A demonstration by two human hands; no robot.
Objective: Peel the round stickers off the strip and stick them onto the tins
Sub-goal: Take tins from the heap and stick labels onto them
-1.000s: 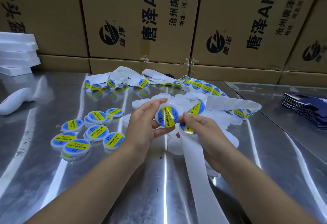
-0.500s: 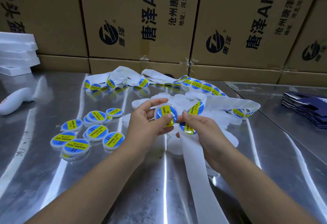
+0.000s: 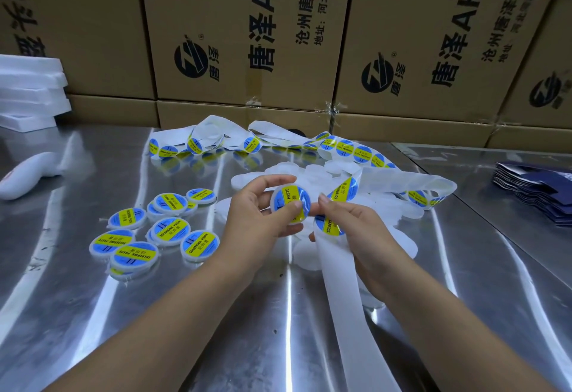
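Note:
My left hand (image 3: pixel 257 221) grips a round white tin (image 3: pixel 286 198) that bears a blue and yellow sticker, with the thumb pressing on its face. My right hand (image 3: pixel 359 230) holds the white backing strip (image 3: pixel 343 286), right beside the tin, with a blue and yellow sticker (image 3: pixel 328 225) on the strip just under its fingers. The strip loops up and back to more stickers (image 3: pixel 353 148) lying at the far middle of the table. Several labelled tins (image 3: pixel 168 230) lie grouped to the left. A pile of plain white tins (image 3: pixel 309 175) sits behind my hands.
The work surface is a shiny steel table (image 3: pixel 93 298). Cardboard boxes (image 3: pixel 235 35) wall off the back. White foam trays (image 3: pixel 28 91) are stacked at far left, with a white handheld object (image 3: pixel 24 178) near them. Dark blue flat packs (image 3: pixel 538 193) are stacked at right.
My left thumb has slid across the sticker on the held tin, and the tin has turned a little. My right hand has stayed on the strip.

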